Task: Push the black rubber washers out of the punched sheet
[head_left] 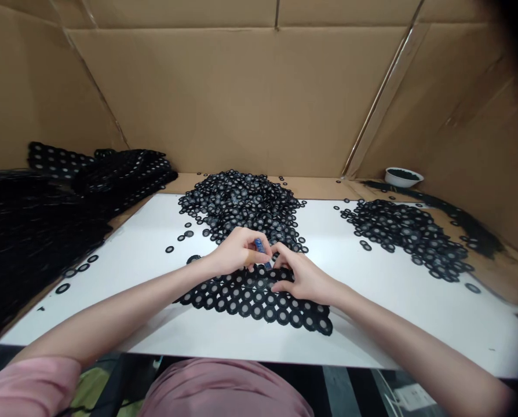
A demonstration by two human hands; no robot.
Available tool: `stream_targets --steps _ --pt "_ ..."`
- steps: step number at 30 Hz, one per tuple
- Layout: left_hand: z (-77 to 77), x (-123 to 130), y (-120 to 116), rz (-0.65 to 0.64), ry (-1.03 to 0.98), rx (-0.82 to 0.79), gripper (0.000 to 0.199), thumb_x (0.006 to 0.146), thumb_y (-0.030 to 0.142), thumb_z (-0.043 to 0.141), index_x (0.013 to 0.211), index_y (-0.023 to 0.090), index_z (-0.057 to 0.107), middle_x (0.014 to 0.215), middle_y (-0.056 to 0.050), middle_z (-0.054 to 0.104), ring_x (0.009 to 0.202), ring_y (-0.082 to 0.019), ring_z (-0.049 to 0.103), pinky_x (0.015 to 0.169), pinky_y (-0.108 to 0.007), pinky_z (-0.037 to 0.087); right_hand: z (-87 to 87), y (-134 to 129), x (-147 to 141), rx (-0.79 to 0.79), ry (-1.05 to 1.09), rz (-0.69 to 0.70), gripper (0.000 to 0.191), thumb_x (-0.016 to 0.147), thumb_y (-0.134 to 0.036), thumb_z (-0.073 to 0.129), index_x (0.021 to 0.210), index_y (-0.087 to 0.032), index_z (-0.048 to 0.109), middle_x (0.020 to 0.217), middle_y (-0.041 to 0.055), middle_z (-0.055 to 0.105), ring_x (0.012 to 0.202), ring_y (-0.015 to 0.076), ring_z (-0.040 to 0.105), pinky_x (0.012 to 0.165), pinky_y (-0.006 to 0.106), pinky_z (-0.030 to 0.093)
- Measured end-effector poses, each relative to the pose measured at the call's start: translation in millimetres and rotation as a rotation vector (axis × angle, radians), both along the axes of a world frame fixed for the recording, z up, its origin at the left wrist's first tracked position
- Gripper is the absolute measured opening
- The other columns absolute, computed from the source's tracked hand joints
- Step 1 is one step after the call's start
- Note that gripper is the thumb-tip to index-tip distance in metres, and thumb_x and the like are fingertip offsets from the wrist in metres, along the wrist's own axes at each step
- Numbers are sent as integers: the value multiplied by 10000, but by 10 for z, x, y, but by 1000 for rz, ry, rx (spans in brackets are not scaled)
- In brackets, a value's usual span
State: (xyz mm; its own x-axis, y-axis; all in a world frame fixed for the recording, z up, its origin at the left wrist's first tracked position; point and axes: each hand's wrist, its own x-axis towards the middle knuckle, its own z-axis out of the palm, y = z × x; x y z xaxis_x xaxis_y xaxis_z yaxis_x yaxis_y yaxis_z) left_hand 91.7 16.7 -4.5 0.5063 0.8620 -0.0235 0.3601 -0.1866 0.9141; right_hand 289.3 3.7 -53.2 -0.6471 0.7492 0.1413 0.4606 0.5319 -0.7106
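Observation:
A sheet of joined black rings with pale centres [257,311] lies on the white board, near its front edge. My left hand [240,250] is closed around a small blue tube [260,245], whose lower end points down at the sheet's upper part. Just right of it, my right hand [305,277] rests over the sheet's upper right, fingertips close to the tube's tip. Its thumb and fingers are apart, touching the rings. Anything small between its fingertips cannot be made out.
A large heap of loose black rings [241,202] lies behind my hands, another heap [407,231] at right. Black strands and ringed sheets [124,174] pile up at left. A white bowl [403,178] stands back right. Cardboard walls [224,98] surround the white board [154,336].

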Motion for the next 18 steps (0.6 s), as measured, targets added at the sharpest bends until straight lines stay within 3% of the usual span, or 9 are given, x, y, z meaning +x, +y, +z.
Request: stream_targets --steps 3,5,7,9,12,18 --pt "187 -45 41 25 -97 -20 126 660 193 700 711 87 654 540 -2 601 399 -62 485 386 -158 380 -24 -21 -27 7 5 0 439 737 -129 663 1082 -239 414 926 7 549 876 196 532 733 287 395" --pt "355 -102 63 115 -160 40 138 641 192 718 678 88 635 502 5 582 371 -60 464 360 -159 354 -24 -33 -33 7 -7 -12 436 737 -118 651 1085 -251 424 907 2 529 891 203 524 730 285 391" --pt "499 -160 56 176 -195 136 129 647 183 717 679 93 630 505 7 585 374 -50 458 371 -152 354 -22 -40 -31 -2 -15 -24 452 730 -116 648 1093 -262 422 852 -15 503 843 191 520 703 276 388" --pt "567 -195 9 158 -180 143 136 654 196 717 692 96 632 555 -9 619 385 -50 467 380 -155 367 -23 -43 -28 -3 -11 -32 471 718 -103 646 1098 -266 418 816 -26 485 794 177 511 690 270 387" --pt "486 -184 -94 102 -119 57 162 660 226 720 710 95 641 561 -13 621 413 -64 491 394 -159 392 -29 -44 -27 -1 17 -58 526 693 -90 667 1116 -269 409 840 -23 498 780 168 505 702 274 390" --pt "122 -112 -163 60 -90 -52 161 682 236 705 742 96 653 603 -16 641 413 -55 488 400 -153 404 4 -45 -40 -21 24 -63 549 682 -94 695 1114 -266 401 814 -31 506 749 157 503 684 266 382"
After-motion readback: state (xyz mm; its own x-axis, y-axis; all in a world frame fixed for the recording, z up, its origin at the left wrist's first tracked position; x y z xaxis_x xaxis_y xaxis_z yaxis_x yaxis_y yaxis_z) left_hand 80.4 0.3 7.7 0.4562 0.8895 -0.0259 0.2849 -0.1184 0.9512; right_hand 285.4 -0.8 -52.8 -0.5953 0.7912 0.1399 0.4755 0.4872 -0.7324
